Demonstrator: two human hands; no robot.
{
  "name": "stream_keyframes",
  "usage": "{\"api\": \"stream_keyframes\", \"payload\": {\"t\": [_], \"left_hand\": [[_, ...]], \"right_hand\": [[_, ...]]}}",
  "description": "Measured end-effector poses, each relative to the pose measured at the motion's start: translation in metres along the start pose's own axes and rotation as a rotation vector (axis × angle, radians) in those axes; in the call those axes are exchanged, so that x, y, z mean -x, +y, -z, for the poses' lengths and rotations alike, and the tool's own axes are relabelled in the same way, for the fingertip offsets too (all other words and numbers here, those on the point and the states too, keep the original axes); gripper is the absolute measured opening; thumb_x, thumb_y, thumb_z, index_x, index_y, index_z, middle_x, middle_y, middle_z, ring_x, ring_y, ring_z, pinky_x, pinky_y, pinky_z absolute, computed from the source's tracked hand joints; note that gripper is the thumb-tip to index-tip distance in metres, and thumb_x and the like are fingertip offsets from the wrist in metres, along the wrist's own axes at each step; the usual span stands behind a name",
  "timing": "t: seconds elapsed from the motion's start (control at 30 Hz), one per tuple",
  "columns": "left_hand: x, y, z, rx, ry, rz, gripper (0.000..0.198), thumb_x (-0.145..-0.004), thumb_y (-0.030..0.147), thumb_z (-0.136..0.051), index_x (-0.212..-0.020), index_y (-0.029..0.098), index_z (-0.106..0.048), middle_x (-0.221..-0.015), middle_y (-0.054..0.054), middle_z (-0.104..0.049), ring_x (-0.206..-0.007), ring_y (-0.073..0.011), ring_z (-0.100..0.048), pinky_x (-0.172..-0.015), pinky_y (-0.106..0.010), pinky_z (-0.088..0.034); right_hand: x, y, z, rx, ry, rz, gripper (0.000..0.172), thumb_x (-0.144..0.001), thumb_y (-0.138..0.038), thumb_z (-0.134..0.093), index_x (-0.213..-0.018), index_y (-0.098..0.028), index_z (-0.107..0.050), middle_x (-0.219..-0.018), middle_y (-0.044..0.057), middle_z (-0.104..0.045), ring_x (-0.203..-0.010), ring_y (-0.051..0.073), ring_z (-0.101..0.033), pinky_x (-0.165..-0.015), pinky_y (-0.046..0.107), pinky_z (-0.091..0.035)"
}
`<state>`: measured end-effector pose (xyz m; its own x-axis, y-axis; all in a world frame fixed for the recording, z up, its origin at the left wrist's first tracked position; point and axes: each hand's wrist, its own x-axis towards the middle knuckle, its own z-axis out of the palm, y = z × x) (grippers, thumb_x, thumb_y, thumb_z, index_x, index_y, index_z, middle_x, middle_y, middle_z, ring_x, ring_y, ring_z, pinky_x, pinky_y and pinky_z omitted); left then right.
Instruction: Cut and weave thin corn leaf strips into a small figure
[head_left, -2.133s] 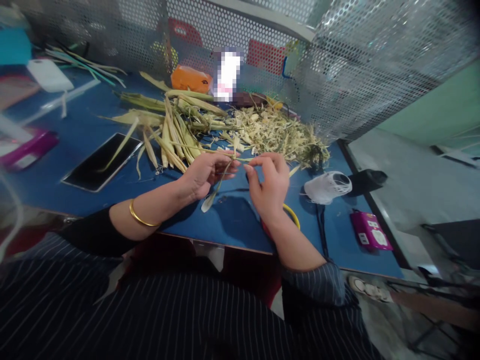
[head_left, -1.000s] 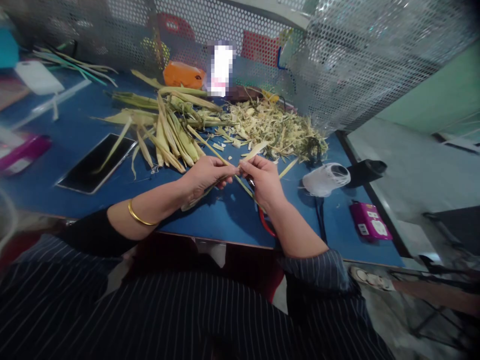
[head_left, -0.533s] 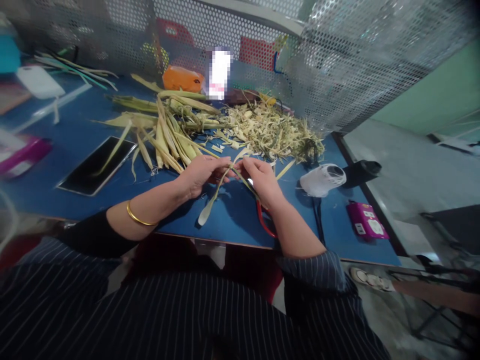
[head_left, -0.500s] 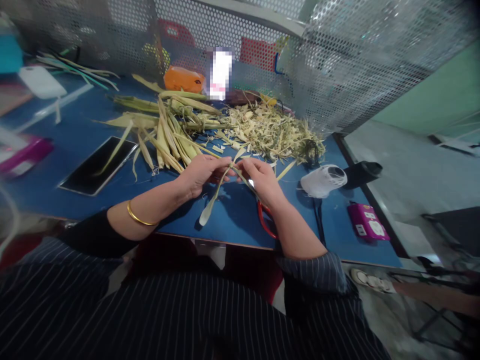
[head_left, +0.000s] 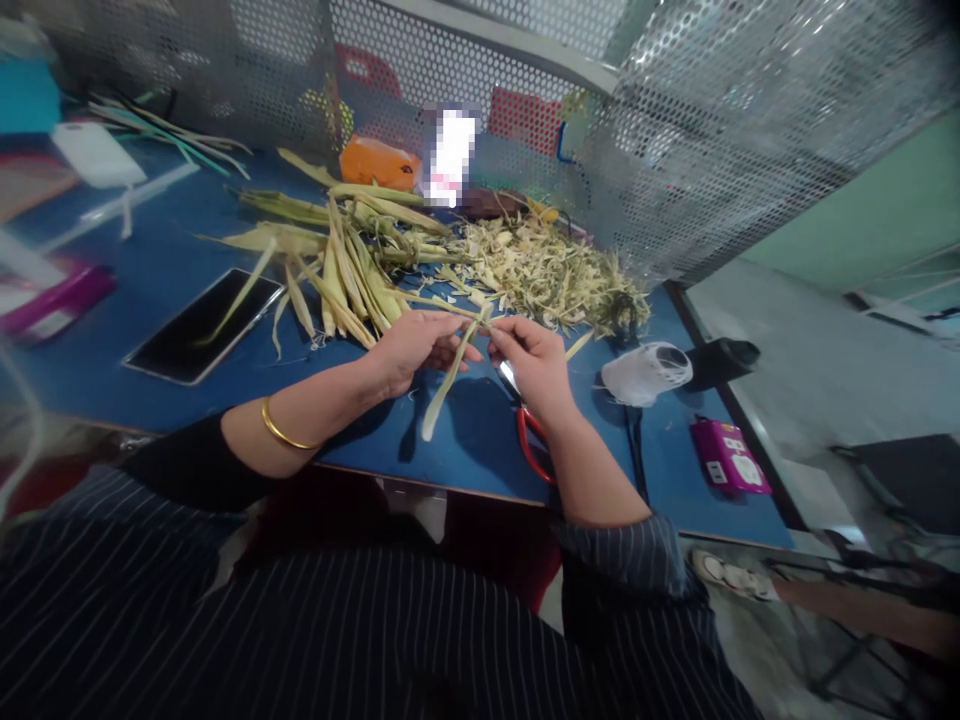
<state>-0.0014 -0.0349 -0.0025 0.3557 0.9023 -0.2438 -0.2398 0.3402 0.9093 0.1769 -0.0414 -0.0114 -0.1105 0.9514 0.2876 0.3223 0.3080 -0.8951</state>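
Observation:
A pale green leaf strip hangs down between my two hands over the blue table. My left hand, with a gold bangle on the wrist, pinches its upper end. My right hand pinches the same strip close beside it, fingers closed. Red-handled scissors lie on the table under my right wrist. A bundle of long leaf strips lies just beyond my left hand. A heap of cut leaf scraps lies beyond my right hand.
A black phone lies flat at the left. A white roll, a black cup and a magenta box sit at the right edge. An orange pack stands by the perforated metal screen. A pink object lies far left.
Both hands stayed together on the strip. Its free end swung from lying sideways to hanging down toward me, and the hands shifted slightly nearer the scrap heap.

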Motion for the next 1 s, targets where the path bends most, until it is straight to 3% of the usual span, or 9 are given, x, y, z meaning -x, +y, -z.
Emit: {"api": "stream_keyframes", "payload": {"t": [0.17, 0.33, 0.6, 0.7, 0.77, 0.83, 0.9, 1.0], "left_hand": [[0.002, 0.000, -0.001, -0.061, -0.032, -0.021, 0.020, -0.076, 0.030, -0.070, -0.087, 0.015, -0.075, -0.069, -0.007, -0.071, -0.052, -0.0114, -0.059, -0.057, -0.025, -0.048], [0.000, -0.002, -0.001, -0.157, 0.018, -0.124, 0.019, -0.072, 0.030, -0.074, -0.082, 0.014, -0.073, -0.070, -0.007, -0.071, -0.054, -0.0121, -0.060, -0.057, -0.025, -0.049], [0.003, -0.011, 0.000, -0.697, 0.119, -0.542, 0.014, -0.080, 0.023, -0.062, -0.081, 0.016, -0.075, -0.066, -0.001, -0.071, -0.055, -0.0117, -0.062, -0.058, -0.022, -0.048], [0.009, -0.008, 0.000, -0.856, 0.286, -0.748, 0.020, -0.087, 0.028, -0.058, -0.091, 0.019, -0.075, -0.069, -0.001, -0.072, -0.062, -0.0133, -0.064, -0.065, -0.024, -0.049], [0.012, -0.003, 0.001, -0.927, 0.416, -0.921, 0.022, -0.089, 0.033, -0.057, -0.092, 0.020, -0.075, -0.080, -0.004, -0.074, -0.076, -0.0164, -0.066, -0.075, -0.027, -0.049], [0.011, 0.005, 0.004, -1.008, 0.474, -1.035, 0.023, -0.087, 0.039, -0.061, -0.093, 0.021, -0.075, -0.095, -0.006, -0.074, -0.094, -0.0206, -0.065, -0.087, -0.032, -0.047], [0.009, 0.010, 0.007, -1.061, 0.402, -1.028, 0.026, -0.084, 0.044, -0.064, -0.091, 0.022, -0.075, -0.098, -0.006, -0.074, -0.097, -0.0224, -0.064, -0.089, -0.034, -0.046], [0.005, 0.013, 0.010, -1.004, 0.148, -0.787, 0.033, -0.086, 0.048, -0.060, -0.085, 0.019, -0.076, -0.076, -0.004, -0.072, -0.074, -0.0180, -0.066, -0.073, -0.028, -0.048]], "right_hand": [[0.001, -0.005, 0.003, -0.097, -0.006, -0.057, 0.017, -0.084, -0.034, -0.062, -0.075, -0.020, -0.065, -0.062, -0.003, -0.057, -0.052, 0.009, -0.052, -0.055, 0.025, -0.040], [0.002, -0.008, 0.001, -0.127, -0.018, -0.062, 0.019, -0.083, -0.037, -0.064, -0.075, -0.020, -0.066, -0.064, -0.002, -0.060, -0.055, 0.010, -0.054, -0.057, 0.026, -0.044], [0.001, 0.002, -0.003, -0.082, 0.045, -0.011, 0.014, -0.080, -0.033, -0.067, -0.078, -0.019, -0.066, -0.059, -0.004, -0.060, -0.055, 0.011, -0.056, -0.058, 0.025, -0.045], [0.002, 0.001, 0.000, 0.025, 0.121, 0.085, 0.012, -0.083, -0.032, -0.064, -0.080, -0.020, -0.065, -0.063, -0.003, -0.060, -0.056, 0.011, -0.057, -0.058, 0.025, -0.046], [0.003, -0.002, 0.003, 0.146, 0.162, 0.192, 0.009, -0.086, -0.029, -0.061, -0.083, -0.022, -0.066, -0.069, -0.002, -0.062, -0.060, 0.012, -0.059, -0.061, 0.027, -0.047], [0.004, -0.005, 0.006, 0.277, 0.152, 0.306, 0.011, -0.089, -0.026, -0.056, -0.087, -0.023, -0.067, -0.076, 0.000, -0.064, -0.067, 0.013, -0.061, -0.066, 0.028, -0.048], [0.005, -0.007, 0.008, 0.387, 0.108, 0.404, 0.016, -0.092, -0.025, -0.052, -0.092, -0.023, -0.067, -0.083, 0.002, -0.065, -0.075, 0.015, -0.062, -0.070, 0.029, -0.048], [0.005, -0.005, 0.009, 0.517, 0.036, 0.532, 0.021, -0.094, -0.023, -0.047, -0.098, -0.023, -0.067, -0.092, 0.005, -0.067, -0.084, 0.016, -0.062, -0.073, 0.030, -0.048]]}}
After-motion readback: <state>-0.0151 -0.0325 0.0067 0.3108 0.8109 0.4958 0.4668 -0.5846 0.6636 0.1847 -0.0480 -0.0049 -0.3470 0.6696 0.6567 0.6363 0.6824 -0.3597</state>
